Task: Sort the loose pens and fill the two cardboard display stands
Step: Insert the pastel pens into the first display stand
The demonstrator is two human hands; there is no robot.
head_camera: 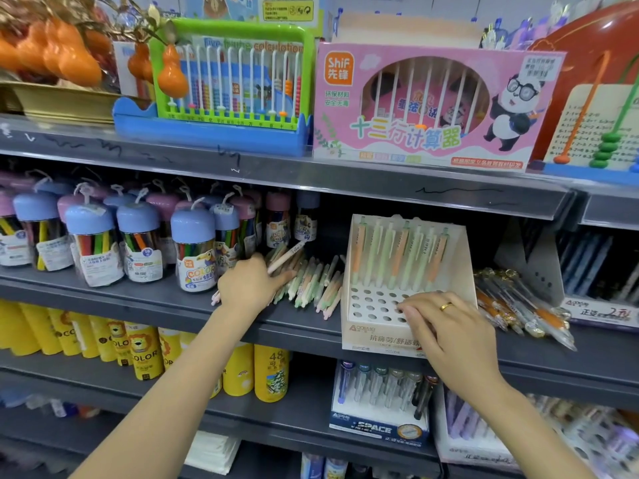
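We are seeing a cream cardboard stand (377, 335) holding pens (401, 254) in pale green and peach-orange. The loose pens (311, 280) lying left of it are showing mint, peach and pale pink. Further left, marker tubs (193, 250) are wearing blue and lilac caps. The shelf (173, 305) is showing dark grey. Above, a pink box (432, 108) is bearing a black-and-white panda, beside a green-and-blue abacus (228, 84).

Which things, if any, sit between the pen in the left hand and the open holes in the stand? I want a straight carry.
Nothing visible blocks it. The left hand holds a pen over the loose pens, which lie flat beside the stand. The right hand rests over the front right holes.
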